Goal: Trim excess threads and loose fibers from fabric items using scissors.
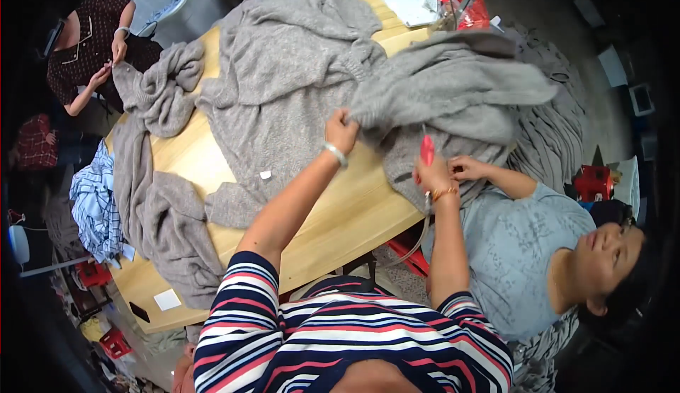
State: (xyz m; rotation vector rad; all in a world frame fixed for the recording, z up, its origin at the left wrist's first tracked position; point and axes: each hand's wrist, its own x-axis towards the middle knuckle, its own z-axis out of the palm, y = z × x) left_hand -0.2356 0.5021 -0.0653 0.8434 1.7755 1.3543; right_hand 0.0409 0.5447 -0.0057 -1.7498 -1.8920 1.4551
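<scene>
My left hand [342, 134] is closed on the edge of a grey knit sweater [453, 81], which is raised and partly blurred over the right side of the table. In my right hand [433, 175] is a small red-handled tool [427, 150] with a thin tip pointing up toward the knit; its exact kind is unclear. More grey knit [446, 149] lies beneath the raised sweater. A large grey sweater [283, 74] is spread over the table's middle, with a small white tag [265, 175] on it.
A co-worker's hand [464, 168] is close beside my right hand. Across the wooden table [319, 234], another person [88, 49] handles a grey knit [163, 85]. A pale tub [195, 10], white papers [400, 0] and a red bag [473, 10] stand around the far side.
</scene>
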